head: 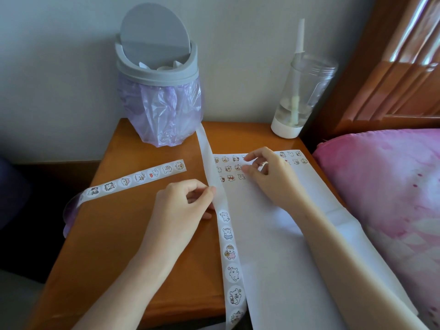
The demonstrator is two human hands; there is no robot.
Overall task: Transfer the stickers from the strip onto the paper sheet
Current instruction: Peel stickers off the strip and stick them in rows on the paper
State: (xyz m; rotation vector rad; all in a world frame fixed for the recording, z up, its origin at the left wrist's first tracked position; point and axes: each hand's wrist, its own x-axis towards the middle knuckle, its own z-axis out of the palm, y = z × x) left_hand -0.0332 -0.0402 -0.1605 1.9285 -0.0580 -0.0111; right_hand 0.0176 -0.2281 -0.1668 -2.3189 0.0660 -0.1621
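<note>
Left hand [185,206]: thumb and forefinger pinch the left edge of the strip [228,232], just above its first remaining sticker; the other fingers are curled under.
Right hand [264,173]: fingers bent, tips down on the paper sheet [285,246] among the stuck rows. Cannot tell whether it holds a sticker or is pressing one down.
Strip: runs from the foot of the bin [157,91] at the desk's far edge, along the sheet's left edge, and off the near edge. Far part is bare backing. From the left hand down, stickers are still on it [230,252]; about six show, the last cut off by the frame.
Paper sheet: on the right half of the desk [142,246], its right side running over onto the pillow [381,186].
Done: small stickers [228,167] sit in roughly three rows along the sheet's far edge; the third row looks short. Count unclear, partly hidden by the right hand.
Left: most of the sheet is blank. The rest of this strip remains, plus a second strip [135,179], full, lying across the desk's left edge.
Progress: early to middle, by my estimate.
Other: cup [297,96] with a straw at the far right corner.
</note>
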